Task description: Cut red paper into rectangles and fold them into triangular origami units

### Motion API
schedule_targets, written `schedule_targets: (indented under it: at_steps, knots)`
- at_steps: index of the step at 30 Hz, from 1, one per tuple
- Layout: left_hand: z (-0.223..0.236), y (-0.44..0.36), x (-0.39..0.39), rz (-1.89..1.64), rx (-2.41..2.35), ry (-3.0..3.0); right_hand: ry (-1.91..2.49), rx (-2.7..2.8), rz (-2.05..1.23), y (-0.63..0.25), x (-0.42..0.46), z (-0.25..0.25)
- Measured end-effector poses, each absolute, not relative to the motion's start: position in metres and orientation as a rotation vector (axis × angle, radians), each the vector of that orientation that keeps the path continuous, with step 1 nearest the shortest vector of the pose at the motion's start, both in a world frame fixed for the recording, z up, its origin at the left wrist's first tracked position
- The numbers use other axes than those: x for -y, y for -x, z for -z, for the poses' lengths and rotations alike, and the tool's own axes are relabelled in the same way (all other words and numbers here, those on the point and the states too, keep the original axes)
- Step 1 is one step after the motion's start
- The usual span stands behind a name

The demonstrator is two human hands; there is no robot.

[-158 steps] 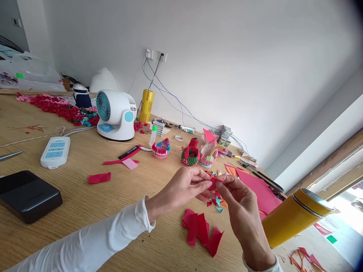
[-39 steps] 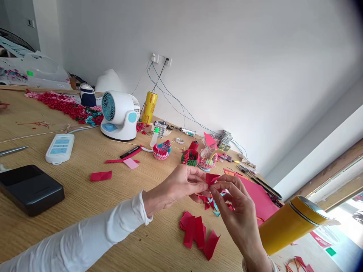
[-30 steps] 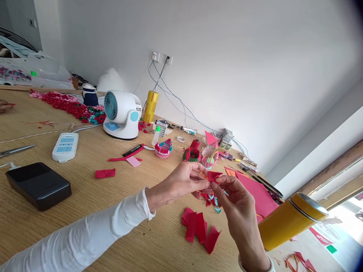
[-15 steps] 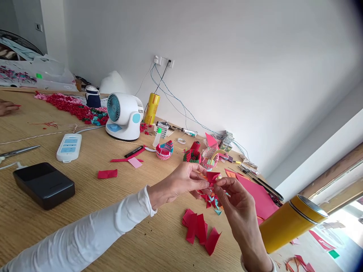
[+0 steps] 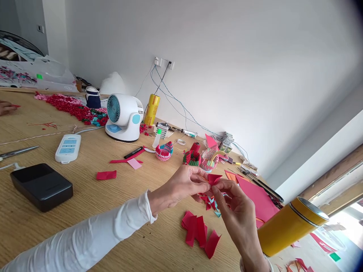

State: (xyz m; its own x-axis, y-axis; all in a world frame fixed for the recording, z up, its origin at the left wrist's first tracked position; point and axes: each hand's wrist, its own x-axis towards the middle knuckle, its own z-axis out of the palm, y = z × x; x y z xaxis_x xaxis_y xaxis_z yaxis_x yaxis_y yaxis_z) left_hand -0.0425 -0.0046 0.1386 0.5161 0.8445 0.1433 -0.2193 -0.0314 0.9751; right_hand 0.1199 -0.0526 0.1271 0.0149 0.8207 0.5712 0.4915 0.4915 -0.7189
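My left hand (image 5: 181,187) and my right hand (image 5: 234,206) meet above the wooden table (image 5: 85,196), both pinching one small folded red paper piece (image 5: 214,178). The fingertips of both hands are closed on it, left from the left side, right from below. Just under the hands lies a scatter of small folded red and teal triangles (image 5: 211,202). Nearer to me lies a fan of red paper strips (image 5: 200,232).
A yellow cylinder tin (image 5: 289,226) lies at the right. A pink sheet (image 5: 256,194), paper models (image 5: 198,155), a white fan (image 5: 123,117), a power strip (image 5: 67,148), a black box (image 5: 41,186) and a loose red strip (image 5: 106,175) sit around. Another person's hand (image 5: 5,107) shows at far left.
The red paper went from a narrow strip to a folded triangle between my fingers. My hands stayed together; the view drifted slightly.
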Motion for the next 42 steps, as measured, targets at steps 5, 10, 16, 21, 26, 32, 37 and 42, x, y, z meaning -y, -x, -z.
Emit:
schedule_targets:
  at_steps: [5,10,16,21,26,32,37,42]
  knots:
    - [-0.136,0.042,0.004,-0.930,-0.594,-1.375,1.138,1.483,-0.482,-0.116,0.050,-0.122]
    - [-0.137,0.044,0.002,-0.901,-0.576,-1.380,1.074,1.426,-0.624,-0.118,0.046,-0.122]
    - [-0.134,0.048,-0.002,-0.854,-0.571,-1.374,1.026,1.352,-0.784,-0.121,0.043,-0.123]
    - [-0.131,0.047,-0.007,-0.832,-0.554,-1.381,1.028,1.351,-0.807,-0.122,0.041,-0.121]
    - [-0.130,0.048,-0.008,-0.816,-0.561,-1.372,1.045,1.377,-0.804,-0.124,0.041,-0.120]
    - [-0.127,0.040,-0.005,-0.912,-0.610,-1.335,1.015,1.421,-0.718,-0.120,0.041,-0.121]
    - [-0.126,0.033,0.000,-0.991,-0.653,-1.316,1.016,1.497,-0.552,-0.120,0.041,-0.120]
    - [-0.129,0.038,0.002,-1.014,-0.713,-1.788,1.204,1.739,-0.155,-0.129,0.044,-0.122]
